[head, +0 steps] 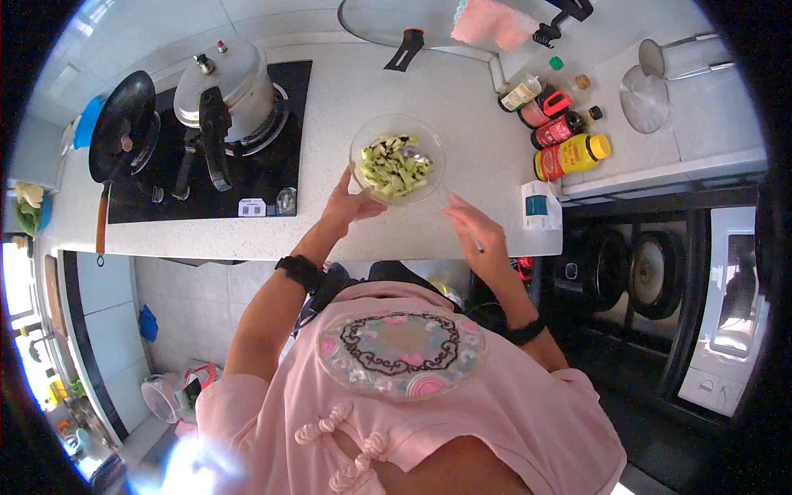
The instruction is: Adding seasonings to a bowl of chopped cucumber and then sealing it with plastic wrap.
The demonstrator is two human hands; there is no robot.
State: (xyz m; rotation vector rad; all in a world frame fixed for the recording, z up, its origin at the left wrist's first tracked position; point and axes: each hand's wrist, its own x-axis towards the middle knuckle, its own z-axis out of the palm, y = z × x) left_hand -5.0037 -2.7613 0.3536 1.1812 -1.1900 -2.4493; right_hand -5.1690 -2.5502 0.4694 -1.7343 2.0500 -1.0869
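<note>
A clear glass bowl (355, 168) stands on the pale speckled countertop in front of me. Chopped green vegetable pieces (392, 172), which look like cucumber, fill its middle, with dark sauce among them at the far side. My left hand (350, 205) grips the bowl's near left side, thumb and fingers spread along the glass. To the right of the bowl, my right hand (475, 232) closes around the thin handle of a metal spoon (416, 153). The spoon's bowl lies among the pieces, and the handle's end shows beside my palm.
Left, a pressure cooker (226, 93) and a black wok (120, 127) sit on the black cooktop (247, 179). Several sauce bottles (566, 158) line the right side, near a white packet (541, 207) at the counter's corner. Behind are a glass lid (383, 21) and a pink cloth (492, 25).
</note>
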